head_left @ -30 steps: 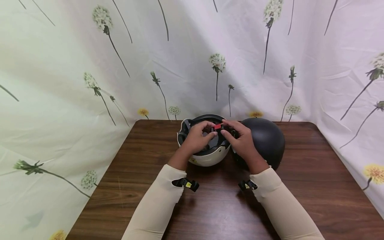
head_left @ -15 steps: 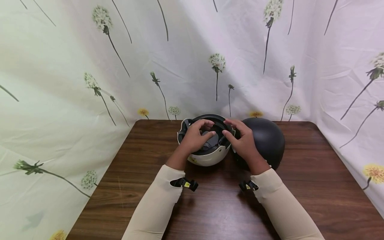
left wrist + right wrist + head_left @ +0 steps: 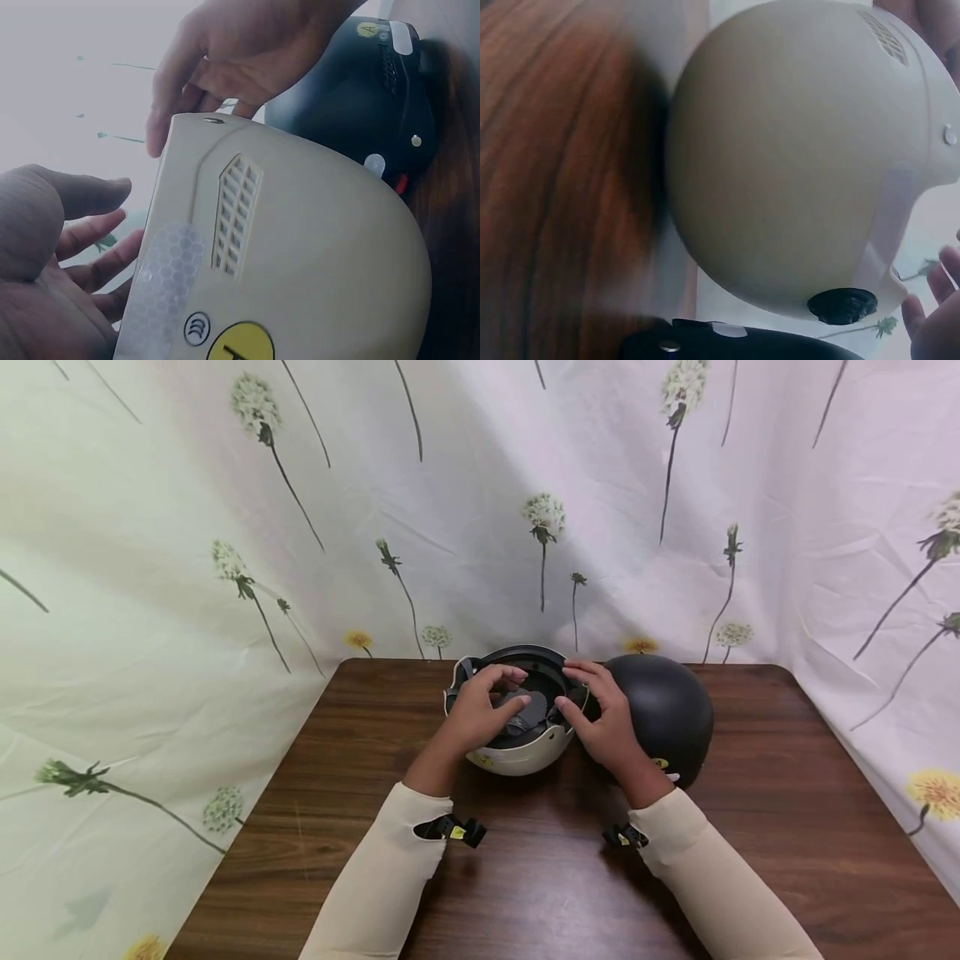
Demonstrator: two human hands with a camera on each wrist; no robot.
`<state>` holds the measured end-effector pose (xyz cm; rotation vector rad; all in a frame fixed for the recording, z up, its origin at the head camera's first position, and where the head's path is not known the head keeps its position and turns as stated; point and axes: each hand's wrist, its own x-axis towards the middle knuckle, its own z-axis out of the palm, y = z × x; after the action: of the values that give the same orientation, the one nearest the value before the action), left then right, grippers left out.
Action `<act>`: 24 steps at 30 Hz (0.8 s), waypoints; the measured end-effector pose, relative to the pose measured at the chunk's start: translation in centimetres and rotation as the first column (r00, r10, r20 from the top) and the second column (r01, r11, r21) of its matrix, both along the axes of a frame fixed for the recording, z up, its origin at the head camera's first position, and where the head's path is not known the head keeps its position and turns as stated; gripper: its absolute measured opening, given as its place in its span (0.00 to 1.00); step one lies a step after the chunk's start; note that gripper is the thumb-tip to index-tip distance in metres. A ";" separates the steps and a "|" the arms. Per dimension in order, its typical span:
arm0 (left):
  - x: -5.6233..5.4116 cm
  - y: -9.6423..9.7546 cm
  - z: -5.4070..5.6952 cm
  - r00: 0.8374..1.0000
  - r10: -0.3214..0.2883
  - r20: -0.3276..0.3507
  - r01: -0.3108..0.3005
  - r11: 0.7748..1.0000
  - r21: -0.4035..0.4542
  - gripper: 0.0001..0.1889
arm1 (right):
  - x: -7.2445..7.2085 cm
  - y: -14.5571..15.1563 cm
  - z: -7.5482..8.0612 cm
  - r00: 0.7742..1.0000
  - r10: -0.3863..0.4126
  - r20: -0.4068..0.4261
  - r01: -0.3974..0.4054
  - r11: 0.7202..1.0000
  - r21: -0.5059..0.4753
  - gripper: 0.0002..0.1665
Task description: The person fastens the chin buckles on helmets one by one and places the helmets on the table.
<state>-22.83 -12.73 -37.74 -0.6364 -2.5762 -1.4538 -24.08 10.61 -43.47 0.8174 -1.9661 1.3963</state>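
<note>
A cream-white helmet (image 3: 521,760) lies upside down, its dark lining and grey inner pad (image 3: 531,714) facing up. My left hand (image 3: 478,706) is over its left part, thumb and fingers spread apart, holding nothing. At the right rim is my right hand (image 3: 606,714), fingers loosely bent and thumb apart, with nothing between them. The left wrist view gives the helmet's vent grille (image 3: 238,217) and a yellow round sticker (image 3: 241,345). A black knob-like part (image 3: 843,306) shows on the shell in the right wrist view.
A black helmet (image 3: 671,710) rests dome up just right of the white one, partly behind my right forearm. Both are near the back edge of the brown wooden table (image 3: 360,760). A white curtain (image 3: 465,510) with dandelion prints hangs behind.
One second ago both hands held a red buckle over the white helmet. They have let go, and the red part is out of sight in the head view. The hands have moved slightly apart.
</note>
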 end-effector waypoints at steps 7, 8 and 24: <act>0.8 -1.0 -0.8 0.996 0.019 -0.083 -0.014 0.999 0.052 0.18 | 1.1 0.2 -0.4 0.999 -0.040 0.011 0.039 0.999 0.028 0.26; 0.9 -1.2 -1.0 0.994 0.020 -0.106 -0.013 0.997 0.070 0.17 | 1.3 0.3 -0.4 0.999 -0.042 0.016 0.042 0.999 0.028 0.25; 2.7 -2.9 -3.5 0.885 0.235 -0.403 -0.085 0.931 0.355 0.18 | 2.5 -0.4 -1.6 0.997 -0.030 0.077 0.027 0.999 0.038 0.34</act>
<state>-20.15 -15.62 -41.27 -0.5990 -1.9383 -1.4383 -21.56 10.24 -45.11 0.7596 -2.0598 1.3984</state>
